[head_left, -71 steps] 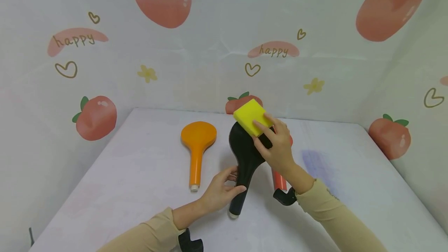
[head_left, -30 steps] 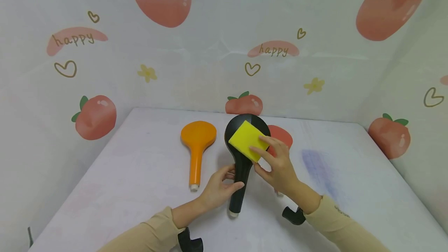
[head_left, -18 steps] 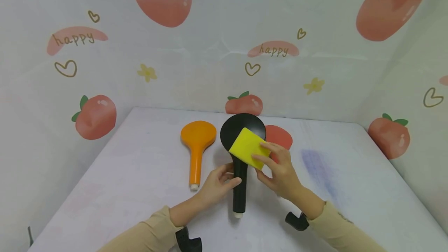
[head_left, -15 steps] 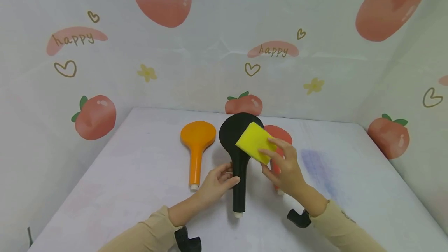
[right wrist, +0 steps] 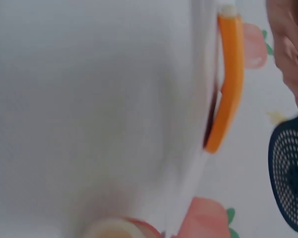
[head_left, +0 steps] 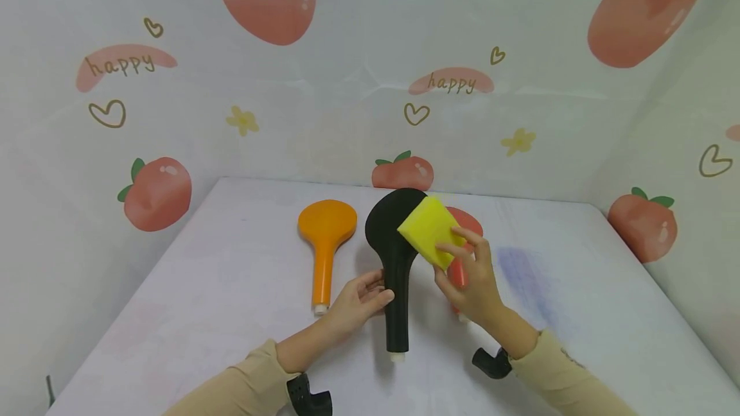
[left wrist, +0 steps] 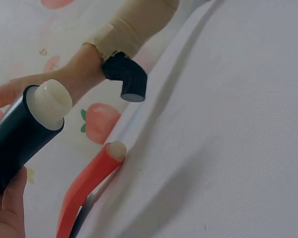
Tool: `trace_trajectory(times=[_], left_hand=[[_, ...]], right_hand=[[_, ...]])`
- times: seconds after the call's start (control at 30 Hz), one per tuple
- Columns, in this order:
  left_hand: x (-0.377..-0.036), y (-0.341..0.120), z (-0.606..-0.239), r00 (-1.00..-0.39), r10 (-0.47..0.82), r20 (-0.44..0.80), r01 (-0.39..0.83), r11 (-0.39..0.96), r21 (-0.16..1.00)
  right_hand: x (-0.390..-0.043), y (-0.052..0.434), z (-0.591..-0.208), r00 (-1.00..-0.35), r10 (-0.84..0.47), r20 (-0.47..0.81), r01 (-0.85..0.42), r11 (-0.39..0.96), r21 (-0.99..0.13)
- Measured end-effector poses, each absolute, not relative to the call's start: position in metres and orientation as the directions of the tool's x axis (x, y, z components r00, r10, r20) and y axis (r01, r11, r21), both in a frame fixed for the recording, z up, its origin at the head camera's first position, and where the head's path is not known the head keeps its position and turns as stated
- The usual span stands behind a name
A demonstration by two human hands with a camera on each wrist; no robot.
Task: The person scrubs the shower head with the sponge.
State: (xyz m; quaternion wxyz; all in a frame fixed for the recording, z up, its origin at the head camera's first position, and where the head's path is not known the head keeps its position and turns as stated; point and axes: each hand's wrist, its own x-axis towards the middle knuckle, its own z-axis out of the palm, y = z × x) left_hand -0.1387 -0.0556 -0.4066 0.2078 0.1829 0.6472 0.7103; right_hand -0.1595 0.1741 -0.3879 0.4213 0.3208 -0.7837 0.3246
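My left hand [head_left: 355, 305] grips the handle of a black shower head [head_left: 396, 262], raised over the table with its smooth back facing up. In the left wrist view, the white threaded end [left wrist: 53, 99] of that handle shows large. The perforated spray face [right wrist: 290, 176] appears in the right wrist view. A square yellow sponge [head_left: 429, 231] is pinched between the thumb and fingers of my right hand [head_left: 475, 281], and it overlaps the right edge of the black round head.
An orange shower head [head_left: 325, 242] lies on the white table [head_left: 231, 313] to the left. A red shower head [head_left: 469, 218] lies at right, partly behind the sponge and right hand. A printed fabric backdrop [head_left: 324, 146] rises behind the table.
The black shower head has swung from a rightward lean to nearly straight. The sponge came down over its back, then slid right to the edge. Both hands keep their holds.
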Motion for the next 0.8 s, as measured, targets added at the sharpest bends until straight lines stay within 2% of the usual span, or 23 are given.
trace_trajectory(times=[0.17, 0.27, 0.33, 0.4, 0.53, 0.63, 0.7, 0.8], left_hand=[[-0.139, -0.056, -0.406, -0.841, 0.54, -0.042, -0.102, -0.081, 0.991], [-0.139, -0.057, -0.405, -0.832, 0.552, -0.049, -0.114, -0.084, 0.99], [-0.139, -0.057, -0.404, -0.828, 0.56, -0.045, -0.121, -0.098, 0.988], [-0.139, -0.057, -0.404, -0.824, 0.566, -0.038, -0.124, -0.113, 0.986], [-0.139, -0.056, -0.403, -0.819, 0.572, -0.035, -0.133, -0.131, 0.982], [-0.139, -0.056, -0.403, -0.815, 0.579, -0.035, -0.14, -0.137, 0.981], [-0.139, -0.057, -0.404, -0.812, 0.582, -0.034, -0.141, -0.14, 0.98], [-0.14, -0.057, -0.404, -0.809, 0.587, -0.031, -0.139, -0.14, 0.98]], right_hand=[[-0.154, 0.169, -0.393, -0.289, -0.348, 0.892, -0.825, 0.563, -0.048], [-0.156, 0.172, -0.393, -0.257, -0.357, 0.898, -0.823, 0.567, -0.01], [-0.159, 0.175, -0.393, -0.265, -0.328, 0.906, -0.815, 0.578, -0.029], [-0.164, 0.179, -0.393, -0.303, -0.277, 0.912, -0.802, 0.591, -0.087], [-0.17, 0.186, -0.392, -0.436, -0.147, 0.888, -0.758, 0.591, -0.275], [-0.17, 0.186, -0.392, -0.495, -0.102, 0.863, -0.736, 0.577, -0.354], [-0.168, 0.184, -0.394, -0.467, -0.135, 0.874, -0.755, 0.575, -0.314], [-0.164, 0.178, -0.396, -0.379, -0.241, 0.893, -0.803, 0.565, -0.189]])
